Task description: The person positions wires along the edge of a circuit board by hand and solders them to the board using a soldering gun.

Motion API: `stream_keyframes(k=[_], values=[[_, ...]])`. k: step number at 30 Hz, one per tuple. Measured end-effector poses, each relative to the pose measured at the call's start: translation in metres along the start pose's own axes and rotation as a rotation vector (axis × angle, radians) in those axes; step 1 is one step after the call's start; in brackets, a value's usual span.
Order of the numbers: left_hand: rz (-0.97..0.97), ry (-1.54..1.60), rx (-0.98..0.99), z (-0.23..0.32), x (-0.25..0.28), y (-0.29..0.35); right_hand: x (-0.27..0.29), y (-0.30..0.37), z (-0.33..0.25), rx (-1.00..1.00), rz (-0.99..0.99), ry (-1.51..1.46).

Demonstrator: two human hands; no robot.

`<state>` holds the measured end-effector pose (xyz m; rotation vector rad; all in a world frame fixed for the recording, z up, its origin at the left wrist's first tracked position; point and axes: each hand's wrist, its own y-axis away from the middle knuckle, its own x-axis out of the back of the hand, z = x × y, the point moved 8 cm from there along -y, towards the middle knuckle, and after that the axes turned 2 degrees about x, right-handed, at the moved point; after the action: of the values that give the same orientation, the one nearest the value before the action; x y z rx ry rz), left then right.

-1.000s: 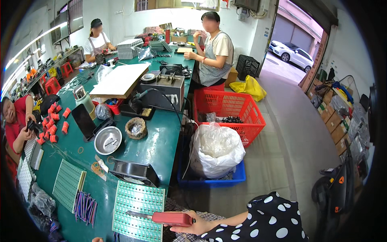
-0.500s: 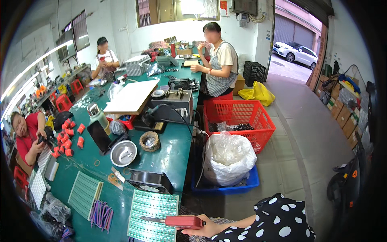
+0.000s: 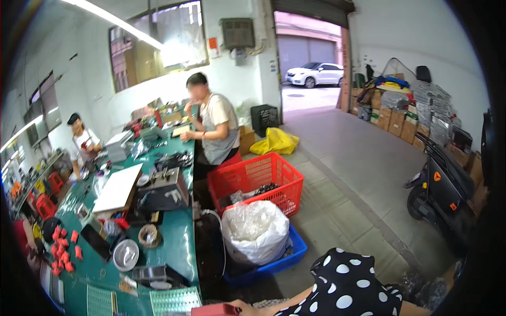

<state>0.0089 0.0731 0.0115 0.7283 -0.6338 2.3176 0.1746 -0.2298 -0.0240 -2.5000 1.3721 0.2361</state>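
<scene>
My right hand [image 3: 244, 307] is closed around the red handle of a tool [image 3: 215, 309] at the lower edge. The tool's metal tip is out of the picture now. A sheet of green circuit boards [image 3: 174, 300] lies just beyond the tool, cut off by the lower edge. Left of it is a second green board sheet [image 3: 100, 300]. Behind the nearer sheet stands a black device [image 3: 158, 276], with a metal bowl [image 3: 126, 255] and a brown ring-shaped holder [image 3: 150, 236] farther back. My left hand does not show.
Right of the green table [image 3: 176, 226] stand a red crate [image 3: 284, 181] and a white sack [image 3: 255, 234] in a blue tub [image 3: 298, 253]. A person [image 3: 213, 121] sits at the table's far right side. A black scooter [image 3: 443, 184] stands at the right.
The view has swung right and upward, so the table and my right hand sit lower and farther left. The board sheets are now partly cut off. The hand still grips the red-handled tool.
</scene>
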Motion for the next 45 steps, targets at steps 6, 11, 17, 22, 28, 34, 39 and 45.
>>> stream_keyframes(k=[6, 11, 17, 22, 28, 34, 39, 45], values=[[-0.103, 0.104, -0.089, 0.046, -0.018, 0.001, -0.009, 0.014, -0.028, 0.171, -0.127, 0.028], [0.008, 0.226, 0.074, 0.027, -0.009, 0.006, -0.021, 0.025, -0.042, 0.12, -0.188, 0.094], [0.032, 0.076, -0.207, 0.073, -0.003, 0.019, 0.004, 0.058, -0.009, -0.084, -0.194, 0.153], [0.058, -0.101, -0.345, 0.067, -0.007, 0.025, -0.015, 0.044, -0.009, -0.137, -0.177, 0.111], [-0.288, 0.63, 0.355, 0.023, -0.051, 0.021, -0.002, 0.041, -0.005, -0.143, -0.163, 0.107], [-0.326, 0.709, 0.468, 0.009, -0.059, 0.028, -0.008, 0.033, 0.007, -0.188, -0.25, 0.114], [-0.341, 0.781, 0.532, 0.005, -0.063, 0.026, -0.008, 0.029, 0.018, -0.226, -0.256, 0.074], [-0.184, 0.275, 0.063, 0.048, -0.026, 0.009, -0.008, 0.021, 0.028, -0.262, -0.307, 0.08]])
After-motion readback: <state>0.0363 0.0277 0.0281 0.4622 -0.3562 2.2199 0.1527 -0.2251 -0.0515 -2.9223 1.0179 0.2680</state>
